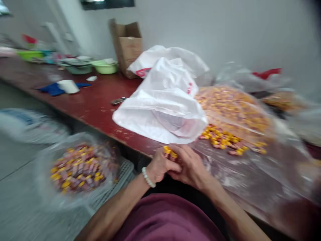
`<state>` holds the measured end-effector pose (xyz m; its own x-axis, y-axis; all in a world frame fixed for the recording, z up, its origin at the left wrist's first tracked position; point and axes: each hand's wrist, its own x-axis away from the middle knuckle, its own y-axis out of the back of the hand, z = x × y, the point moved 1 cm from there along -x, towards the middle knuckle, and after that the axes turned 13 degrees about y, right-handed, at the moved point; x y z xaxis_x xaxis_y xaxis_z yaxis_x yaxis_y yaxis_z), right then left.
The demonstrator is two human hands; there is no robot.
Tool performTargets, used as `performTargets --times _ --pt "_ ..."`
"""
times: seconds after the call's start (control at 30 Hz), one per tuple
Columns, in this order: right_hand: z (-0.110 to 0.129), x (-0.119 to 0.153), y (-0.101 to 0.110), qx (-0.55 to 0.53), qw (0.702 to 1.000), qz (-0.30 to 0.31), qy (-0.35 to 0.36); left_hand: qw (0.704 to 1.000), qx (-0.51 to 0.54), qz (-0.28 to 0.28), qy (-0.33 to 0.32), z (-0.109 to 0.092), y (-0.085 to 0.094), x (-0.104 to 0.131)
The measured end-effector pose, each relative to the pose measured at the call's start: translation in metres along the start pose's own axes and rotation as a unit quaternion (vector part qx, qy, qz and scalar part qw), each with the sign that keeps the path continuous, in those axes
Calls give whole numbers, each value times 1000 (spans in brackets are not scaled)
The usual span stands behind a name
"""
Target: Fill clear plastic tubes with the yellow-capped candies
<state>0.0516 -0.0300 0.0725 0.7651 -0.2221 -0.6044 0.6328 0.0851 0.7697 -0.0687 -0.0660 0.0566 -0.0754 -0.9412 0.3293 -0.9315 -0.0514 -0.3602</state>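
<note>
Close together at the table's front edge, my left hand [158, 166] and my right hand [188, 166] are closed around small yellow-capped pieces [167, 150] with reddish-brown bodies. Two yellow tops show between the fingers; which hand grips which piece is hard to tell. A pale bead bracelet [148, 177] circles my left wrist. Just beyond the hands lies a white sack [160, 100], its mouth facing me. To the right, a loose pile of yellow-capped pieces [225, 140] spills from a large clear bag [235, 107] full of similar ones.
Below left, an open clear bag [77, 167] of yellow-capped pieces rests by a grey crate [122, 172]. On the red table [92, 110] are a cardboard box [130, 50], a green basin [104, 67], a white cup-like object [67, 86] on blue cloth, and a small metal tool [118, 100].
</note>
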Motion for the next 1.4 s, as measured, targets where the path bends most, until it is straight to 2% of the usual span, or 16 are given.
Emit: performTargets --times 0.07,0.17,0.37,0.57,0.63,0.73,0.97,1.1,1.2,1.3,1.4 --pt "-1 0 -6 25 1000 17 5 999 41 15 15 4 3 0" --pt "-6 -3 -26 61 997 24 47 993 112 17 18 11 20 -4" --pt "-3 -24 -71 20 989 10 147 980 190 -45 41 26 62 8" --pt "15 -46 -126 -57 988 74 124 958 248 -138 42 39 112 35" --pt "22 -50 -144 -96 987 72 108 949 270 -162 29 44 129 42" --pt "26 -52 -163 -139 986 45 84 941 292 -166 32 51 145 49" --pt "23 -76 -184 -143 977 34 154 919 364 -145 40 50 163 59" --pt "33 -96 -191 -140 969 47 196 910 346 -227 23 50 174 62" --pt "39 -101 -196 -154 964 39 213 905 320 -280 -6 52 175 59" --pt "37 -95 -199 -148 966 27 209 905 321 -279 -19 54 171 55" --pt "31 -86 -202 -120 969 35 215 918 287 -274 -17 53 168 53"
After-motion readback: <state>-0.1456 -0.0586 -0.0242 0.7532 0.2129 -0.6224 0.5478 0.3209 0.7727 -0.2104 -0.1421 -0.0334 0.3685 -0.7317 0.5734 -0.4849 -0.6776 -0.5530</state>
